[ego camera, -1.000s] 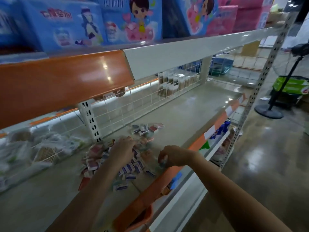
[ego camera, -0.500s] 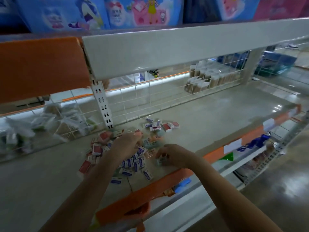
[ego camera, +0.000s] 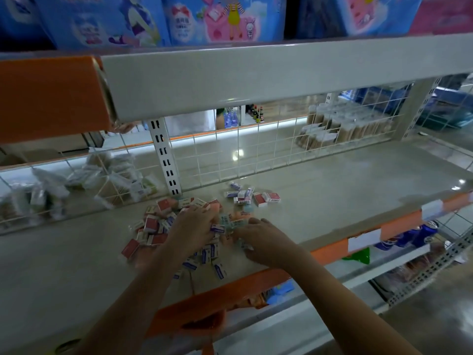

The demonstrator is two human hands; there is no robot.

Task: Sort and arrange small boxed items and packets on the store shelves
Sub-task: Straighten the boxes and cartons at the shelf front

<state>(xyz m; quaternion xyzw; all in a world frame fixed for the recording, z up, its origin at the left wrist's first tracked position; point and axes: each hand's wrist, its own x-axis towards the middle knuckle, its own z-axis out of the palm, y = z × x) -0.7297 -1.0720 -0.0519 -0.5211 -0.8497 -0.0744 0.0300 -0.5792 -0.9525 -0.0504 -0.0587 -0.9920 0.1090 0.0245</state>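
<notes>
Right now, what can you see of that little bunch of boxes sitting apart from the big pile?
The little bunch of boxes lies on the grey shelf, near the wire grid at the back. They look like small cardboard boxes, some red and white, some white with blue print, lying flat and touching each other. Neither hand touches them.

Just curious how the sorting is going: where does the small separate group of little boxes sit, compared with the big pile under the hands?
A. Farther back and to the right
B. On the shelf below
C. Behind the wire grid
A: the small group of boxes lies apart on the shelf, beyond and right of the big pile.
</notes>
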